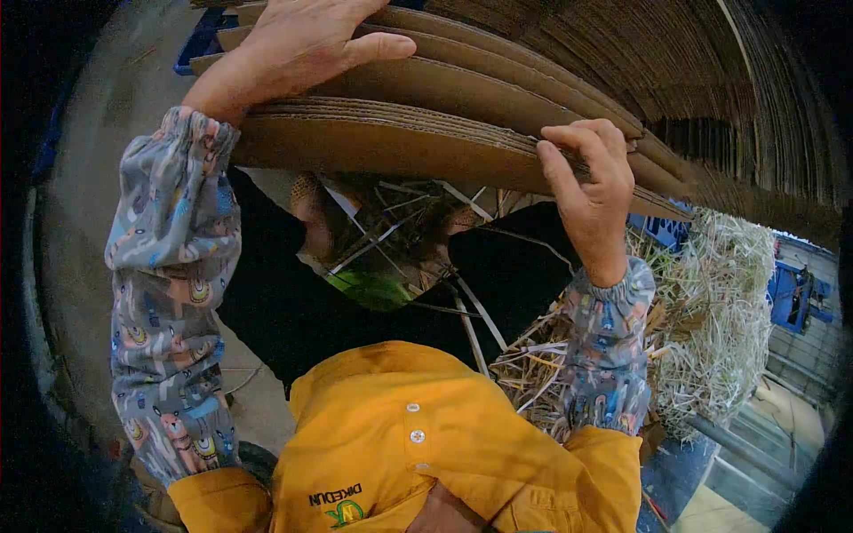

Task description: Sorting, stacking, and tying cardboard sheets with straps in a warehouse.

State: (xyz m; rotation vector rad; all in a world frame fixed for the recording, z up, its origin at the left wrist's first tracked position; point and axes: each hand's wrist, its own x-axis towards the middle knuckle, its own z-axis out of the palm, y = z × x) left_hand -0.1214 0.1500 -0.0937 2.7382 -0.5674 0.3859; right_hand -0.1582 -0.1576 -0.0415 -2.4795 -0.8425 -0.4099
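In front of me stands a row of flat brown cardboard sheets (391, 147), on edge and bunched in layers. My left hand (306, 49) lies over their upper edges at the left, its thumb stretched out to the right; the fingers run out of the picture's top. At the right end of the nearest bundle is my right hand (593, 173). Its thumb is against the near face and its bent fingers are over the top edge, closed on the cardboard. Part of its fingertips is hidden behind the sheets.
A tall stack of cardboard (657, 53) rises at the far right. Pale shredded strips (724, 329) are heaped on my right, beside blue crates (795, 298). Loose white straps (475, 320) and a green item (373, 290) lie on the floor between my legs.
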